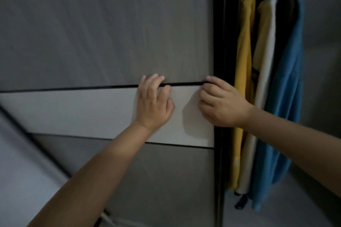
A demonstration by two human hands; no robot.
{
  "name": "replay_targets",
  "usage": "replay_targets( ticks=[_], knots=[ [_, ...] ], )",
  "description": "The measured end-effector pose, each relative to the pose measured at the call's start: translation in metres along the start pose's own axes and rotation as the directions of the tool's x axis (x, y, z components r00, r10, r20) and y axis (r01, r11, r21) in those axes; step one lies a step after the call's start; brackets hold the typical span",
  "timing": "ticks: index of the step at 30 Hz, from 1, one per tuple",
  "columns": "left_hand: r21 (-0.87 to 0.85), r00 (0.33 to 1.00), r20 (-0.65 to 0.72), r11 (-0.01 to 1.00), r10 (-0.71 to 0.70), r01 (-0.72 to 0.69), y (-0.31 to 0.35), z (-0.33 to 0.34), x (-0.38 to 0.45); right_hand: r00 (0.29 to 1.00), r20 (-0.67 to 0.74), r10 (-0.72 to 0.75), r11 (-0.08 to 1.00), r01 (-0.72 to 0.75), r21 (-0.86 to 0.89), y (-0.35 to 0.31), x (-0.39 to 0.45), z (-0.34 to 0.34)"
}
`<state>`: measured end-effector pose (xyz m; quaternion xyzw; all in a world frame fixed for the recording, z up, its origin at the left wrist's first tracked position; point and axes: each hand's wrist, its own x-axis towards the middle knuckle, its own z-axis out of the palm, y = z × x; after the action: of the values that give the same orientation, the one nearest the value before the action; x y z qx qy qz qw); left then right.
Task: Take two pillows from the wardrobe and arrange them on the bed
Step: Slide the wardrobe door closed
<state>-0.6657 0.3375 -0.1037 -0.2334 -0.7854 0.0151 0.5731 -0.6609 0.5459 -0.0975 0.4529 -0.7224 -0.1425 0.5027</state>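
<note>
The grey wardrobe sliding door (103,29) with a white band across its middle fills the view. My left hand (154,105) lies on the white band, fingers spread, fingertips at the black groove above it. My right hand (219,103) is curled at the door's right edge, fingertips hooked at the groove and the edge. The wardrobe stands partly open to the right of the door. No pillow is in view.
In the open gap hang a yellow garment (243,72), a cream one (263,72) and a blue one (287,86). The door's black frame edge (220,46) runs vertically beside them. A grey wall lies at far right.
</note>
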Motion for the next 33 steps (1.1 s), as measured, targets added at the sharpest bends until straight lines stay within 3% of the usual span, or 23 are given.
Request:
replay_targets(
  ticks=[4, 8, 20, 28, 33],
  knots=[
    [-0.078, 0.979, -0.146, 0.984, 0.146, -0.158, -0.005, 0.014, 0.019, 0.995, 0.069, -0.07, 0.992, 0.077, -0.104, 0.007, 0.0, -0.006],
    [-0.074, 0.972, -0.184, 0.984, 0.147, -0.163, -0.002, 0.018, 0.026, 0.994, 0.063, -0.092, 0.992, 0.097, -0.077, 0.008, 0.003, -0.004],
    [-0.084, 0.981, -0.075, 0.979, 0.18, -0.186, 0.007, 0.014, 0.036, 0.987, 0.156, -0.048, 0.993, 0.065, -0.103, 0.011, -0.012, -0.021],
    [-0.097, 0.987, 0.03, 0.983, 0.161, -0.157, 0.032, 0.008, 0.042, 0.952, 0.282, 0.122, 0.977, -0.065, -0.203, 0.026, -0.046, -0.064],
    [-0.17, 0.982, 0.075, 0.973, 0.173, -0.159, 0.078, 0.002, 0.061, 0.854, 0.436, 0.285, 0.935, -0.147, -0.324, 0.041, -0.083, -0.101]
  ],
)
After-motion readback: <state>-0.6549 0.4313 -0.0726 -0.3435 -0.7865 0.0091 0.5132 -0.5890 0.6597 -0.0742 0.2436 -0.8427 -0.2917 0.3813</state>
